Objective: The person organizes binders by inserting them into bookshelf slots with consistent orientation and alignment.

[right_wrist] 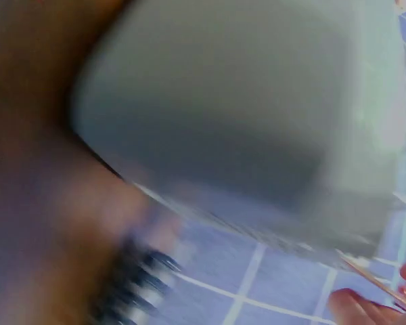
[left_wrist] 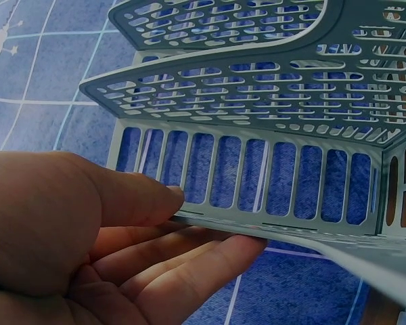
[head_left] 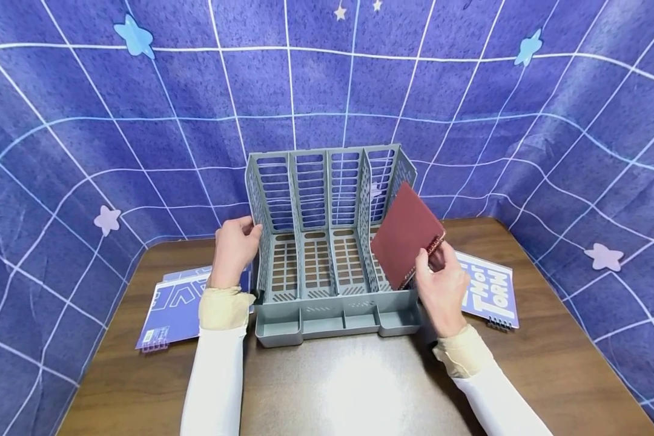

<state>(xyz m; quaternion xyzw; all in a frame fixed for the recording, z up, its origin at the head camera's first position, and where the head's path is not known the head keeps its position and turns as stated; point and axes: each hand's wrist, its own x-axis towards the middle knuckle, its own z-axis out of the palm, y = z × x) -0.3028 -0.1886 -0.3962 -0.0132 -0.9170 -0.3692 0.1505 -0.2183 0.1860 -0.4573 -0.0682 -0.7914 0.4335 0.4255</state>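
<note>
A grey desktop file organizer [head_left: 329,327] with slotted dividers and a row of small front trays stands on the table. At its left wall is my left hand [head_left: 232,251]; in the left wrist view this hand [left_wrist: 149,237] pinches the wall's edge between thumb and fingers. My right hand [head_left: 444,287] grips a dark red spiral notebook [head_left: 406,233] by its wire-bound edge. The notebook is tilted, its upper part overlapping the rightmost compartment. The blurred right wrist view is mostly filled by the organizer's grey corner [right_wrist: 223,122], with fingertips [right_wrist: 355,311] at the lower right.
Blue notebooks [head_left: 180,309] lie partly overlapped on the left of the wooden table [head_left: 528,375]. A blue-and-white spiral notebook [head_left: 493,290] lies on the right, partly behind my right hand. Blue cloth [head_left: 185,91] with a white grid and stars hangs around the table.
</note>
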